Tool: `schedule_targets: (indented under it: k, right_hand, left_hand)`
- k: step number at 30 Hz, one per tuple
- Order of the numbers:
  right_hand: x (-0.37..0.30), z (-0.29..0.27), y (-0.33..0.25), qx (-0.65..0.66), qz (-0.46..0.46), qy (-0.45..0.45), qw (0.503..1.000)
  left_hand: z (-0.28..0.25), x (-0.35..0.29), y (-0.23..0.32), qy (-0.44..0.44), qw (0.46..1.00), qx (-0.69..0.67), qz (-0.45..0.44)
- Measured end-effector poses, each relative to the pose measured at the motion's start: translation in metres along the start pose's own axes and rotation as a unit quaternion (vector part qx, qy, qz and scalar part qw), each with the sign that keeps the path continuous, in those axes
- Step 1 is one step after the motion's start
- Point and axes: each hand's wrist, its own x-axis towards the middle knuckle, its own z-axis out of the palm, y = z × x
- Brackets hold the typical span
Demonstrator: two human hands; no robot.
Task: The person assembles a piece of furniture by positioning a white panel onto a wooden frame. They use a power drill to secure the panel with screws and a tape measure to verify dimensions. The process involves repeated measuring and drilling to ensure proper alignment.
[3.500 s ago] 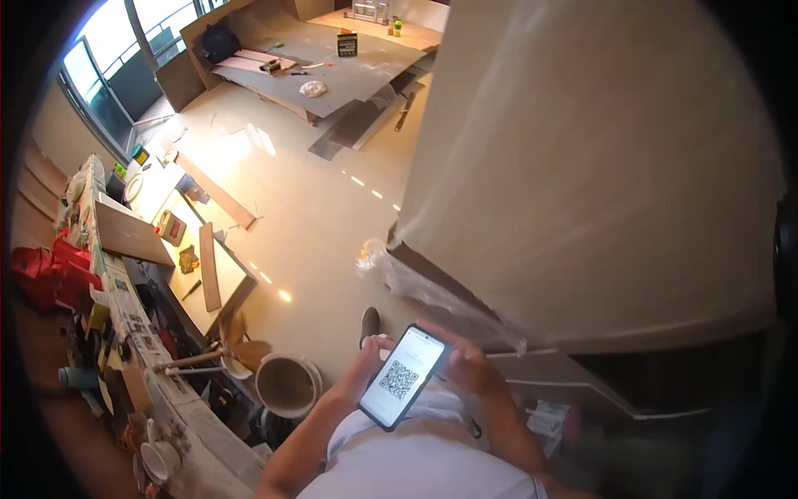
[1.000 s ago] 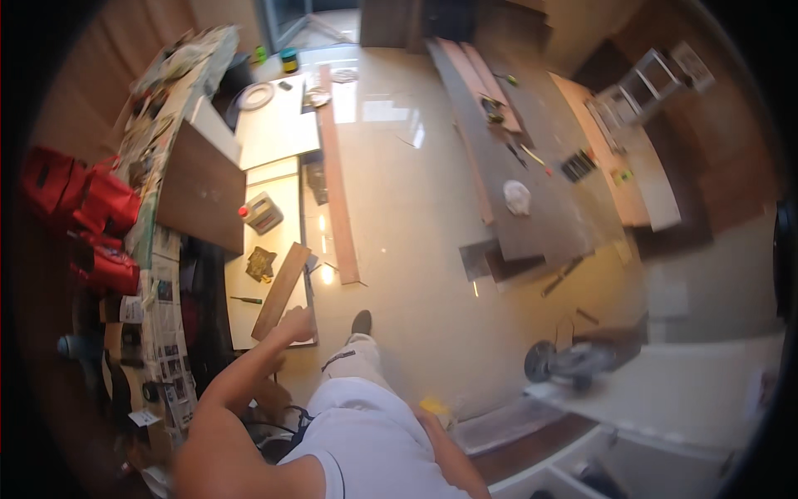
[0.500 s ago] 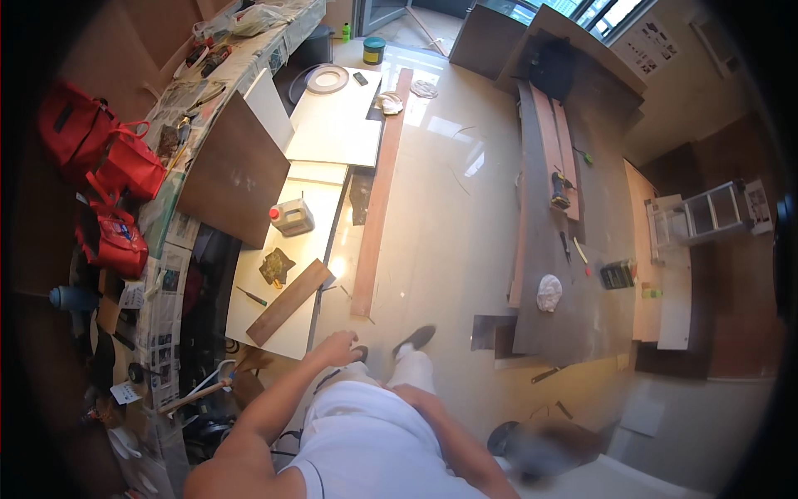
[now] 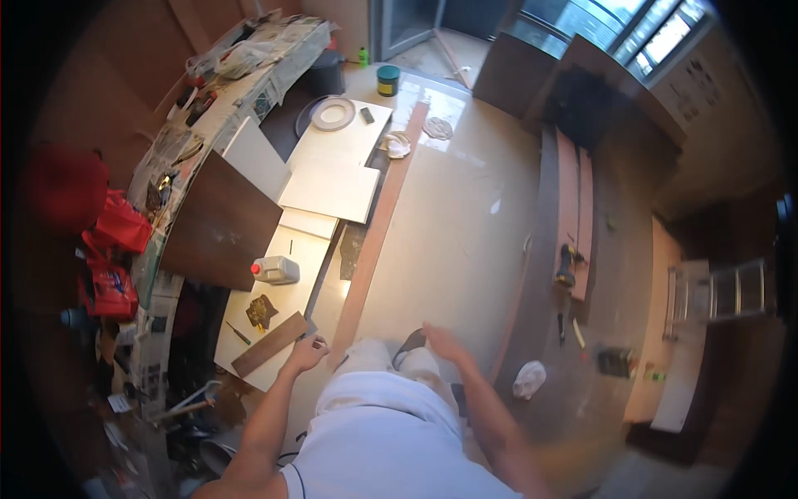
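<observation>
My left hand (image 4: 309,353) hangs with loosely bent fingers, and I see nothing in it. It is nearest the end of a short brown board (image 4: 269,343) lying on a cream panel (image 4: 289,311). My right hand (image 4: 440,340) hangs in front of my right thigh, near a dark shoe (image 4: 411,340); its fingers look loosely extended, with nothing visible in them. On the cream panel are also a grey jug (image 4: 277,270) with a red cap, a dark crumpled piece (image 4: 261,312) and a screwdriver (image 4: 239,333).
A long reddish plank (image 4: 378,244) lies along the floor ahead. To the right, a drill (image 4: 567,266) rests on planks, near a white cloth (image 4: 529,379), a dark can (image 4: 616,362) and a metal ladder (image 4: 716,293). A cluttered bench (image 4: 274,62) and red bags (image 4: 112,287) line the left.
The view has shifted, so the room sits lower in it. My right hand has come forward from beside my hip to the front of my thigh. My left hand is closer to the short board.
</observation>
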Motion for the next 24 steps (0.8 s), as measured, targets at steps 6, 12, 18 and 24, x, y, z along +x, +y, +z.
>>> schedule_targets:
  k: [6,12,18,24]
  right_hand:
    - [0.128,-0.146,-0.024,-0.032,-0.048,0.059,0.997]
    - [0.247,-0.194,-0.074,0.004,-0.042,-0.051,0.998]
    - [0.391,-0.274,-0.044,-0.099,0.011,-0.117,0.988]
    - [0.535,-0.323,-0.136,-0.185,-0.044,-0.154,0.970]
  left_hand:
    - [0.020,0.005,0.022,0.178,0.867,-0.399,-0.238]
    - [0.124,0.050,-0.011,0.197,0.701,-0.510,-0.458]
    - [0.081,0.229,0.133,0.126,0.809,-0.460,-0.342]
    - [0.070,0.430,0.179,0.210,0.771,-0.512,-0.314]
